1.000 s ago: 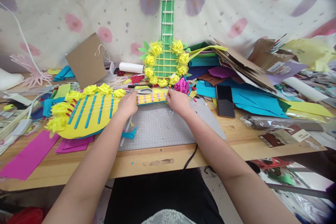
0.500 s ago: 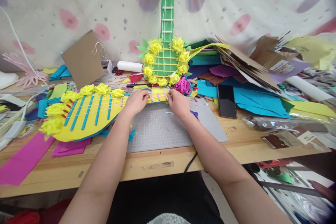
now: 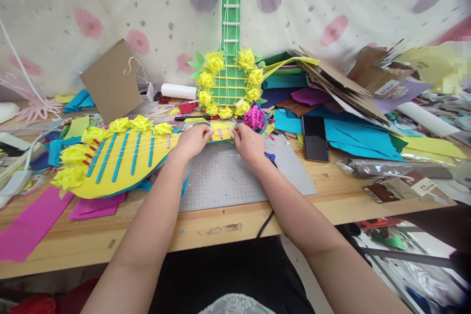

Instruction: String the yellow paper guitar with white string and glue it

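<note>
A yellow paper guitar (image 3: 121, 167) lies on the table with its body to the left, bearing blue strips, yellow paper roses (image 3: 141, 123) and thin white strings (image 3: 121, 152). My left hand (image 3: 193, 141) is closed in a pinch over the guitar's neck, where the strings run. Further right along the neck, my right hand (image 3: 249, 143) also pinches at the string line. Short purple strips (image 3: 221, 132) cross the neck between my hands. My fingers partly hide what they grip. A magenta paper flower (image 3: 254, 117) sits just beyond my right hand.
A green paper guitar (image 3: 231, 76) stands upright behind my hands. Under them lies a grey cutting mat (image 3: 221, 191). To the right are a phone (image 3: 315, 138), blue sheets (image 3: 362, 142) and stacked cardboard (image 3: 342, 83). Magenta paper (image 3: 35, 225) lies front left.
The whole view has shifted slightly. Both hands keep about the same pinch on the neck, with the left one perhaps a little further right along it.
</note>
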`<state>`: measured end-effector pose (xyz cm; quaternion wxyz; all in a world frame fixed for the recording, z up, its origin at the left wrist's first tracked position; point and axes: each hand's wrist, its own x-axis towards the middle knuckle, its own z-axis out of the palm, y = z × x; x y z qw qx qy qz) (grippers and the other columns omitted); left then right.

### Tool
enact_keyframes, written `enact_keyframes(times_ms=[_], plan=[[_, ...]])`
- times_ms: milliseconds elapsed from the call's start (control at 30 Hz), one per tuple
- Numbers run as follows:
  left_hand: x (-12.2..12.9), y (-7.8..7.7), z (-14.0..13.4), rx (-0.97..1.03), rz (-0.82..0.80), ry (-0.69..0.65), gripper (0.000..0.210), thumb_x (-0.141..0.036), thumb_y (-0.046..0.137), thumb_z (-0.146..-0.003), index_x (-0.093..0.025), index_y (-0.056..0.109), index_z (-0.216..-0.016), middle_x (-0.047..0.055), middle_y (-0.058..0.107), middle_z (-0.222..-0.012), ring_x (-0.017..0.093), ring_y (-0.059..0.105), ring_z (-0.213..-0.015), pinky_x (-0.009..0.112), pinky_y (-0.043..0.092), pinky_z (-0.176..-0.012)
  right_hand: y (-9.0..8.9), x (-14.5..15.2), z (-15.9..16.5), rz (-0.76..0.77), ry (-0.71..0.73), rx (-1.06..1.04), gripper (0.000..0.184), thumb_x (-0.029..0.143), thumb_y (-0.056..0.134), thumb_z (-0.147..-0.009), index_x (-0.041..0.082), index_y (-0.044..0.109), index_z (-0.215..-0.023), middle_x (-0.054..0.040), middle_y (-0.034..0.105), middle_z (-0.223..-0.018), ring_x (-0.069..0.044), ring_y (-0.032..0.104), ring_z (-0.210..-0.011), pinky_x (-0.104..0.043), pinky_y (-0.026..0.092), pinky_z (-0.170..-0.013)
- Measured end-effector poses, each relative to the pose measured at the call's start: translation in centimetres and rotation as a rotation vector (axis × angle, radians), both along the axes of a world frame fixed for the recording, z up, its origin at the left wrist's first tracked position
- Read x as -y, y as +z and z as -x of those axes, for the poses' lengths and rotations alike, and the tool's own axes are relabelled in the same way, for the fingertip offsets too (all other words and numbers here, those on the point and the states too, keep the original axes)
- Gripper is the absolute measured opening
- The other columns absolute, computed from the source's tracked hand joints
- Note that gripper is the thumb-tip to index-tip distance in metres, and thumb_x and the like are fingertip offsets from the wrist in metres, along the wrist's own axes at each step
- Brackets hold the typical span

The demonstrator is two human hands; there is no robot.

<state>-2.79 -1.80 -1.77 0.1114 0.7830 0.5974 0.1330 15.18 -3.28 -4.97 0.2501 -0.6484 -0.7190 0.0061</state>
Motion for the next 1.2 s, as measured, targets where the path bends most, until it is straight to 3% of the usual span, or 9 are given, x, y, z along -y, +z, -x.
enact_keyframes(times_ms=[233,433,567,633,700,767,900,1067,1200], plan=[[-1.1,0.5,-1.2,0.066,0.11,-0.053,0.03,-0.039,0.042,-0.085,-0.018,0.06,-0.074,0.005,0.063,-0.078,0.017,0.055,-0.072,0.027,0.035,-0.063,-0.2,-0.1,-0.2,-0.005,0.0,-0.008,0.027,0.032,0.035,-0.092,0.019,0.058,-0.096,-0.0047,0.067,-0.093,-0.016,0.058,-0.077,-0.026,0.023,-0.054],[-1.2,0.0,-2.4,0.1,0.065,-0.012,0.027,-0.039,0.047,-0.084,-0.017,0.062,-0.076,0.005,0.063,-0.075,0.017,0.054,-0.068,0.027,0.034,-0.061,-0.5,-0.2,-0.1,-0.02,0.014,-0.018,0.027,0.033,0.035,-0.092,0.018,0.058,-0.094,-0.0052,0.066,-0.09,-0.017,0.058,-0.076,-0.025,0.027,-0.054],[-1.0,-0.3,-2.5,0.129,0.012,0.073,0.026,-0.037,0.046,-0.085,-0.018,0.063,-0.08,0.006,0.064,-0.078,0.017,0.055,-0.069,0.028,0.034,-0.061,0.7,0.4,-1.3,-0.315,0.045,-0.112,0.031,0.037,0.035,-0.091,0.019,0.055,-0.106,-0.0102,0.06,-0.107,-0.018,0.057,-0.089,-0.026,0.037,-0.06],[-0.9,-0.4,-2.5,0.124,0.019,0.092,0.026,-0.037,0.046,-0.085,-0.018,0.063,-0.081,0.006,0.065,-0.079,0.018,0.055,-0.07,0.028,0.034,-0.061,2.1,1.0,-3.0,-0.486,-0.036,-0.179,0.034,0.037,0.031,-0.092,0.019,0.052,-0.11,-0.0122,0.056,-0.111,-0.018,0.055,-0.089,-0.029,0.04,-0.064],[-0.8,-0.5,-2.5,0.12,0.022,0.09,0.027,-0.038,0.045,-0.085,-0.018,0.063,-0.081,0.006,0.065,-0.081,0.018,0.056,-0.072,0.028,0.034,-0.062,3.3,1.7,-5.2,-0.545,-0.155,-0.229,0.035,0.037,0.027,-0.093,0.019,0.052,-0.11,-0.0114,0.056,-0.105,-0.016,0.055,-0.08,-0.031,0.041,-0.066],[-0.9,-0.4,-2.6,0.114,0.016,0.084,0.027,-0.038,0.045,-0.085,-0.018,0.063,-0.081,0.007,0.065,-0.083,0.019,0.057,-0.075,0.028,0.035,-0.064,3.7,2.5,-7.4,-0.362,-0.158,-0.18,0.036,0.042,0.031,-0.091,0.019,0.055,-0.104,-0.0096,0.058,-0.095,-0.016,0.054,-0.073,-0.031,0.042,-0.065],[-1.3,-0.4,-2.6,0.119,0.027,0.092,0.025,-0.036,0.046,-0.085,-0.018,0.063,-0.082,0.007,0.066,-0.082,0.019,0.058,-0.078,0.028,0.038,-0.068,1.9,3.6,-9.5,0.14,0.102,0.043,0.041,0.057,0.053,-0.076,0.02,0.059,-0.092,-0.0081,0.061,-0.092,-0.02,0.057,-0.08,-0.033,0.044,-0.069],[-1.6,-0.6,-2.6,0.089,0.025,0.097,0.024,-0.036,0.047,-0.085,-0.018,0.063,-0.083,0.007,0.067,-0.083,0.018,0.058,-0.078,0.028,0.038,-0.067,-1.5,3.3,-8.6,0.197,0.154,0.141,0.048,0.049,0.06,-0.076,0.018,0.053,-0.112,-0.0123,0.06,-0.109,-0.026,0.056,-0.1,-0.036,0.044,-0.08],[-1.5,-0.5,-2.6,0.07,0.042,0.096,0.025,-0.036,0.046,-0.085,-0.018,0.063,-0.084,0.007,0.067,-0.084,0.019,0.058,-0.077,0.028,0.038,-0.068,-1.3,3.1,-8.9,0.179,0.164,0.196,0.039,0.037,0.058,-0.08,0.016,0.053,-0.113,-0.0117,0.063,-0.105,-0.025,0.057,-0.099,-0.035,0.043,-0.08]])
